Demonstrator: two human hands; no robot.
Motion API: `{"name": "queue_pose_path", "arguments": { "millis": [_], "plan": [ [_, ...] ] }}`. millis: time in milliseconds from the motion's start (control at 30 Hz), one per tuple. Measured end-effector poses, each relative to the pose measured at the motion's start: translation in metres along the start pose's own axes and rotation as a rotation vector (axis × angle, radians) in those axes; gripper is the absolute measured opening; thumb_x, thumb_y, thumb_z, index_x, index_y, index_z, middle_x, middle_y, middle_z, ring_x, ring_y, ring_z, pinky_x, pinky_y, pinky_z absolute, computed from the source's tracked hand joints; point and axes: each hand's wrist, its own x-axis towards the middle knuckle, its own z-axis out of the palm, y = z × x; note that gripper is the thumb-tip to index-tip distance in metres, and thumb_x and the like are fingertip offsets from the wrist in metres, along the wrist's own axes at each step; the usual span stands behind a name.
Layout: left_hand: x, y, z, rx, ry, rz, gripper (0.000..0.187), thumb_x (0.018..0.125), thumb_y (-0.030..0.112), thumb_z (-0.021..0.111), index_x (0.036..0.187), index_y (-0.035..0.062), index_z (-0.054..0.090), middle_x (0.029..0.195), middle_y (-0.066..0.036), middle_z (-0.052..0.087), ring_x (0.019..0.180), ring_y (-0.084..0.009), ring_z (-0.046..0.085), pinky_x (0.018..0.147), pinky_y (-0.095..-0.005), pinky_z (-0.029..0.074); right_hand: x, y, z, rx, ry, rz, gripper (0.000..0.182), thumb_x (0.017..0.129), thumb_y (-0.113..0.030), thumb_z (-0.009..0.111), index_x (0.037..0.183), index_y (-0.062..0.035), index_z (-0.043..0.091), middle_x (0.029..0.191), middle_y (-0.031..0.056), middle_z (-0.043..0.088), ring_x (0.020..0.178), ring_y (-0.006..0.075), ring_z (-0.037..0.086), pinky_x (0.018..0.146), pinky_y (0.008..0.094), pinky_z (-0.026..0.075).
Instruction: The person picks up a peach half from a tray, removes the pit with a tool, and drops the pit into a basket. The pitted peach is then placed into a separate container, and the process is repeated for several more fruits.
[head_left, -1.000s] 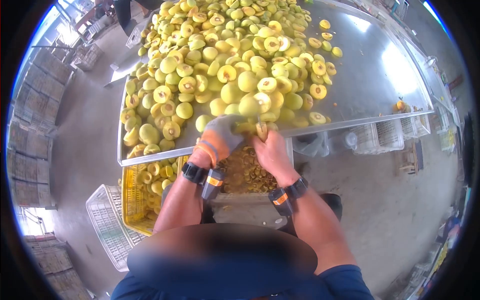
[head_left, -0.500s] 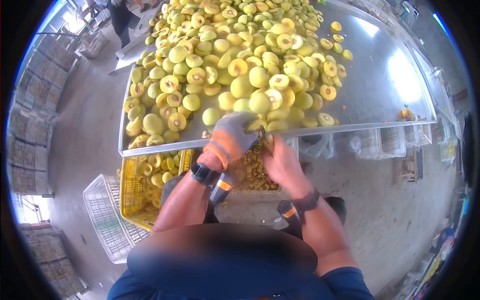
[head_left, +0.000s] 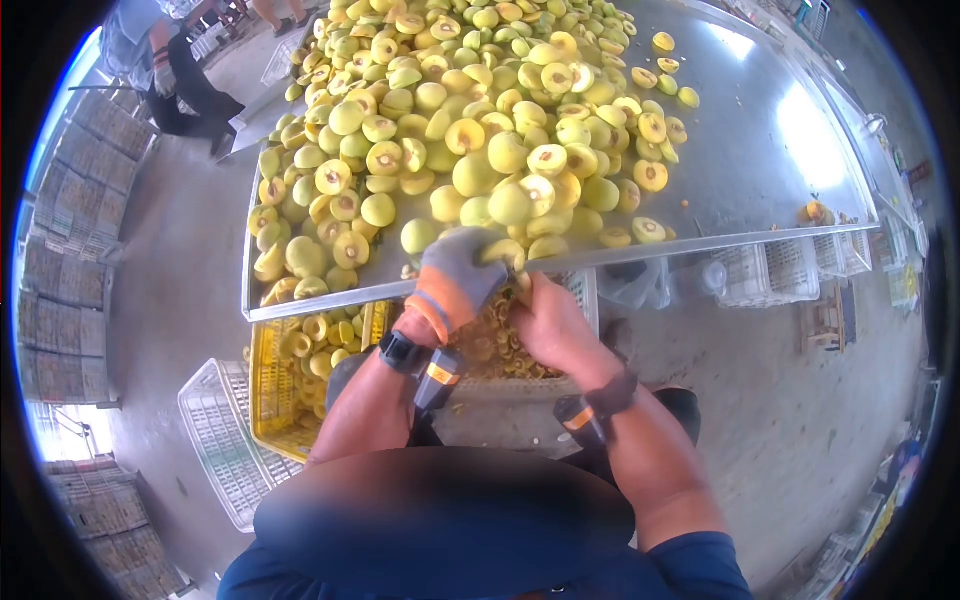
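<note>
My left hand [head_left: 460, 275], in a grey and orange glove, is closed on a yellow-green peach half [head_left: 506, 252] just over the front edge of the metal table. My bare right hand [head_left: 556, 325] presses up against that fruit. Its fingers are wrapped round a small knife-like tool [head_left: 523, 287]; only a short tan piece shows, and its working end is hidden at the peach. Beyond my hands, a big heap of halved peaches [head_left: 475, 172] covers much of the table, several with brown stones or stone hollows showing.
Under the table edge, a crate [head_left: 588, 300] holds brown scraps. A yellow crate [head_left: 275, 400] with peach pieces stands at left beside a white crate [head_left: 215, 440]. The table's metal rim [head_left: 700, 243] crosses ahead. Another person [head_left: 165, 75] stands far left; stacked crates [head_left: 75, 280] line the side.
The tool's dark metal end, visible earlier between my hands, is now hidden at the fruit. My right hand has shifted slightly left and down. The other person shows more fully.
</note>
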Motion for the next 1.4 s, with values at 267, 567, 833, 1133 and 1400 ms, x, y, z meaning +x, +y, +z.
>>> {"name": "queue_pose_path", "arguments": {
  "millis": [267,567,833,1133,1400],
  "plan": [
    [-0.013,-0.010,0.010,0.260,0.352,0.258,0.039,0.087,-0.001,0.067,0.127,-0.0006,0.069,0.112,-0.017,0.072,0.100,-0.0340,0.071,0.088,-0.0382,0.058,0.000,-0.007,0.012,0.136,-0.090,-0.036,0.030,0.095,-0.018,0.062,0.117,0.0033,0.060,0.106,0.0334,0.068,0.106,0.0554,0.062,0.091,0.0529,0.050],
    [-0.016,-0.019,0.027,0.360,0.380,-0.001,0.039,0.095,0.009,0.067,0.134,0.0028,0.065,0.116,-0.015,0.074,0.103,-0.0322,0.070,0.090,-0.0405,0.057,0.002,-0.022,0.016,0.120,-0.124,-0.044,0.028,0.096,-0.012,0.060,0.121,0.0004,0.064,0.109,0.0278,0.072,0.103,0.0478,0.069,0.091,0.0495,0.054],
    [-0.008,-0.020,0.039,-0.116,0.503,-0.143,0.020,0.099,0.013,0.067,0.116,0.0016,0.071,0.100,-0.017,0.071,0.093,-0.0337,0.070,0.080,-0.0405,0.055,-0.004,-0.048,0.017,0.118,-0.084,-0.017,0.030,0.096,-0.019,0.063,0.114,0.0058,0.063,0.095,0.0252,0.072,0.091,0.0418,0.070,0.083,0.0454,0.053],
    [-0.012,-0.032,0.045,-0.016,0.486,-0.019,0.025,0.099,0.018,0.070,0.117,0.0026,0.072,0.111,-0.017,0.071,0.101,-0.0366,0.069,0.087,-0.0416,0.056,-0.008,-0.024,0.023,0.383,-0.200,0.087,0.021,0.101,-0.018,0.062,0.109,0.0005,0.063,0.082,0.0080,0.066,0.064,0.0201,0.061,0.057,0.0351,0.046],
    [-0.015,-0.037,0.007,0.195,0.223,0.427,0.052,0.077,0.011,0.076,0.128,0.0076,0.067,0.120,-0.018,0.071,0.108,-0.0397,0.069,0.093,-0.0489,0.056,-0.023,-0.048,0.000,0.646,-0.493,0.464,0.012,0.104,-0.018,0.061,0.099,-0.0087,0.056,0.069,-0.0037,0.049,0.051,0.0091,0.047,0.047,0.0294,0.039]
  ]
}}
